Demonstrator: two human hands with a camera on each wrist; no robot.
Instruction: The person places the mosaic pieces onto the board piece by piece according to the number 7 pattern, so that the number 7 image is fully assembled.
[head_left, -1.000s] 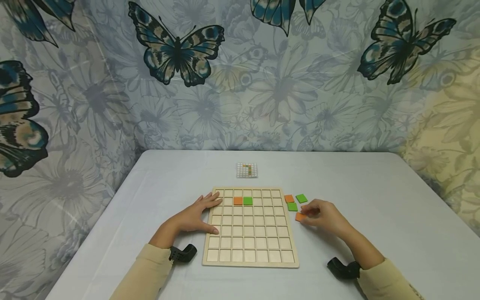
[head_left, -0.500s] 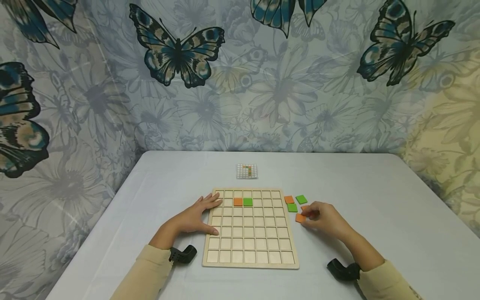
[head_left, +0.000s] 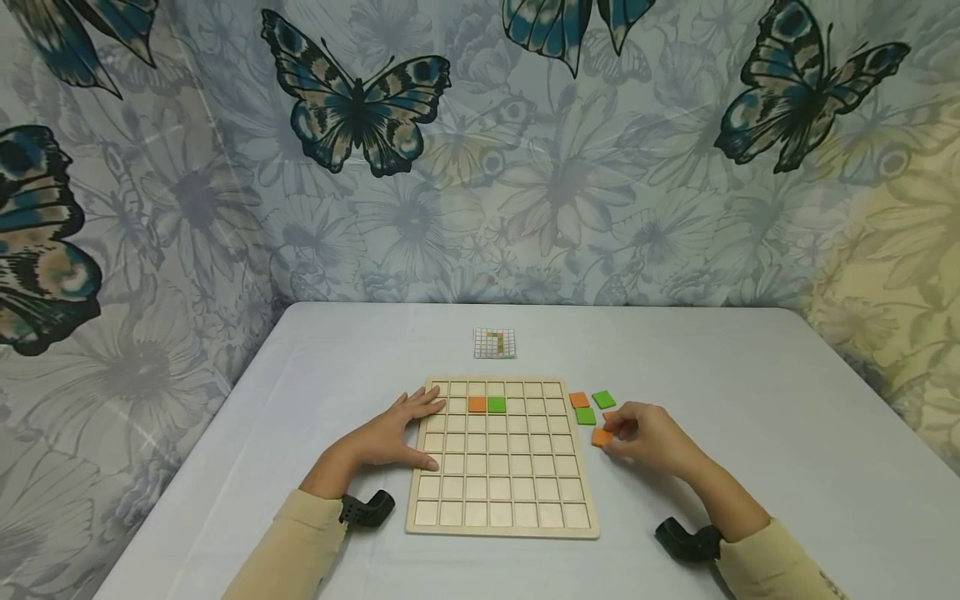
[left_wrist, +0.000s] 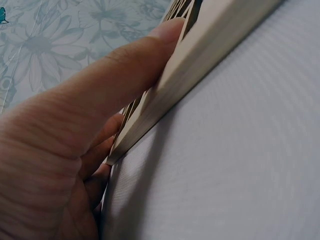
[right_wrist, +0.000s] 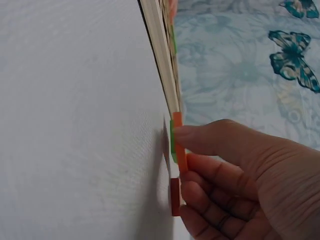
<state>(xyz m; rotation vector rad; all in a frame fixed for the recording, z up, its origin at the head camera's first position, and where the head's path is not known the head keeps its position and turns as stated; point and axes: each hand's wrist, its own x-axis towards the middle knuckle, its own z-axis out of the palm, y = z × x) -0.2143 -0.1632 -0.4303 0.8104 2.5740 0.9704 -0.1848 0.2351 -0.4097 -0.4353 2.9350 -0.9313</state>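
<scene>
Right hand (head_left: 652,433) pinching tile (head_left: 601,437), second tile (head_left: 608,414) (newly visible)

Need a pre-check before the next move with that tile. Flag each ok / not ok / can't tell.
1. Pale wooden grid board steadied: ok, left hand rests on its left edge.
2. Grip on thin square orange tile: ok, pinched between thumb and finger of right hand.
3. Held tile over board: not ok, it's off the right edge.
4. Held tile lifted off white tabletop: cannot tell.
5. Placed orange square and green square in separate cells: ok, side by side.
6. Small printed grid card readable cell by cell: cannot tell, too small.
</scene>
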